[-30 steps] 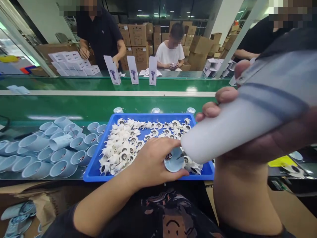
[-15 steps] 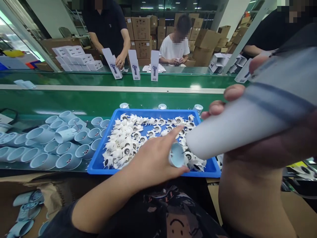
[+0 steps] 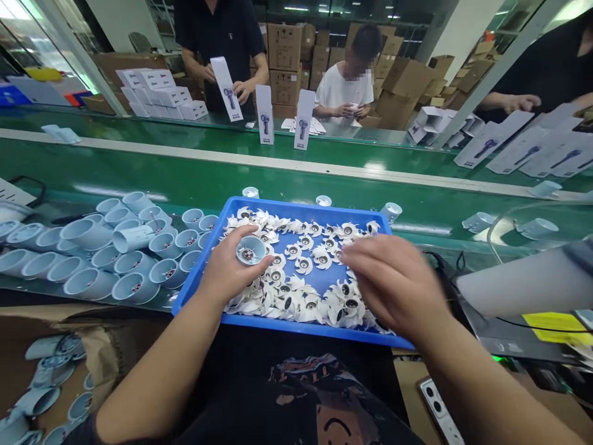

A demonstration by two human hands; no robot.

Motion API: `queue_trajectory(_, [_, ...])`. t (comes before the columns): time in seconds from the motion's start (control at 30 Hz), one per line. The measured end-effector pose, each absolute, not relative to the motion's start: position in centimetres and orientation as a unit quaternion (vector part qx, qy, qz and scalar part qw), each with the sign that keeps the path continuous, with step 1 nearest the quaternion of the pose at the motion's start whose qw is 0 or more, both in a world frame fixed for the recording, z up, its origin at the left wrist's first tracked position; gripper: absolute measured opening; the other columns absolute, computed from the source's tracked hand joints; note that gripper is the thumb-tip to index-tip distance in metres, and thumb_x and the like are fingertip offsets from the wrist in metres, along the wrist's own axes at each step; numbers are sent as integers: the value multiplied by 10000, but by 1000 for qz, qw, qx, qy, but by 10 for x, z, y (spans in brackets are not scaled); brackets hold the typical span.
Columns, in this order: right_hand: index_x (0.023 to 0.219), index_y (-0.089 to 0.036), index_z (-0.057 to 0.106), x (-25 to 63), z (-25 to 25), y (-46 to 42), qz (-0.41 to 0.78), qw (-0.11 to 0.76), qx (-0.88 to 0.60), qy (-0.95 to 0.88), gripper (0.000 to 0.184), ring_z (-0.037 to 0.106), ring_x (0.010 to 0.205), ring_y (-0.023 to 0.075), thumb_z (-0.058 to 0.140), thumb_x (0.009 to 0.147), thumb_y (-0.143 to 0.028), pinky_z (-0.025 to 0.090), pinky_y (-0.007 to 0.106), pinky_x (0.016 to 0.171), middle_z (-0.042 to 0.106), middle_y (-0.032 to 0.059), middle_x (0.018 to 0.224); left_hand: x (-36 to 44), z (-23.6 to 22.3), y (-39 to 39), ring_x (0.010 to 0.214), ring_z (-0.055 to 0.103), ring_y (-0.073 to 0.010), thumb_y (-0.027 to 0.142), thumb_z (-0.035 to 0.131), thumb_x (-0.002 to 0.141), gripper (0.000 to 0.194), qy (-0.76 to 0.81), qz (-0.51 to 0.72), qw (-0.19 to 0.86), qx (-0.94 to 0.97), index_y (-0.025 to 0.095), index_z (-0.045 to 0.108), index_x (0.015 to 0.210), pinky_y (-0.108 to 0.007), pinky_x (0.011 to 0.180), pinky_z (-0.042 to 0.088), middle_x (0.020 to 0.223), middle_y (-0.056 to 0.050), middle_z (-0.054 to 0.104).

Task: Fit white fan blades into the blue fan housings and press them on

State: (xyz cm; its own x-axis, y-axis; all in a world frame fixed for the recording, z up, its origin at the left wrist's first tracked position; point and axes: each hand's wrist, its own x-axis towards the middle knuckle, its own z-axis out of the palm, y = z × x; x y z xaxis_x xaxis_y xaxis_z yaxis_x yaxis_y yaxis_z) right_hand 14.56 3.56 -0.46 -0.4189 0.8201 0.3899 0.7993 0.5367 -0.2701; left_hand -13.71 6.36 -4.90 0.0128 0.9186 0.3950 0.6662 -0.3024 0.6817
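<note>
My left hand [image 3: 230, 267] is closed round a small pale-blue cylinder housing [image 3: 251, 250], held over the left part of a blue tray [image 3: 199, 281]. The tray is full of small white fan impellers [image 3: 303, 266]. My right hand [image 3: 393, 281] hovers over the tray's right side, fingers down among the impellers and smeared by motion. A large white cylindrical tool [image 3: 523, 281] lies at the right, beyond my right hand and apart from it.
A pile of pale-blue cylinder housings [image 3: 88, 256] lies left of the tray. A green conveyor belt [image 3: 185, 179] runs behind, with a few housings [image 3: 323, 200] on it. White product boxes [image 3: 264, 114] stand beyond, where other people work. More blue parts [image 3: 46, 383] lie lower left.
My right hand has let go of the white tool, which now lies at the right, and has come down over the tray. My left hand carried the blue housing leftwards and up.
</note>
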Motion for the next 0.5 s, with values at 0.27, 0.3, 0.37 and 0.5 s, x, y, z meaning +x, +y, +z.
queue_trajectory(0.27, [1115, -89, 646, 70, -24, 131, 69, -266, -550, -789, 172, 615, 1053, 214, 667, 1031, -238, 563, 403, 952, 608, 89, 1112, -145, -51, 60, 1128, 677, -286, 404, 770, 757, 456, 579, 384, 180, 696, 237, 646, 1163, -434, 969, 555, 1210, -73, 710])
queue_trajectory(0.3, [1125, -92, 643, 66, -22, 131, 71, -294, -547, -780, 182, 615, 1051, 213, 666, 1033, -247, 565, 400, 947, 607, 88, 1115, -146, -50, 59, 1123, 679, -284, 398, 772, 758, 456, 582, 379, 187, 695, 239, 646, 1167, -433, 970, 554, 1211, -72, 710])
queue_trajectory(0.37, [1134, -93, 641, 61, -18, 125, 69, -330, -548, -765, 195, 614, 1053, 213, 666, 1034, -258, 564, 398, 947, 605, 89, 1120, -147, -49, 59, 1130, 676, -285, 398, 772, 762, 458, 585, 371, 198, 693, 243, 647, 1174, -432, 967, 555, 1219, -71, 708])
queue_trajectory(0.5, [1183, -96, 632, 67, -10, 102, 44, -339, -576, -743, 216, 600, 1100, 228, 643, 1049, -265, 537, 434, 997, 597, 99, 1162, -147, -46, 58, 1148, 669, -290, 383, 767, 765, 461, 580, 362, 209, 699, 244, 640, 1186, -431, 958, 556, 1237, -68, 703])
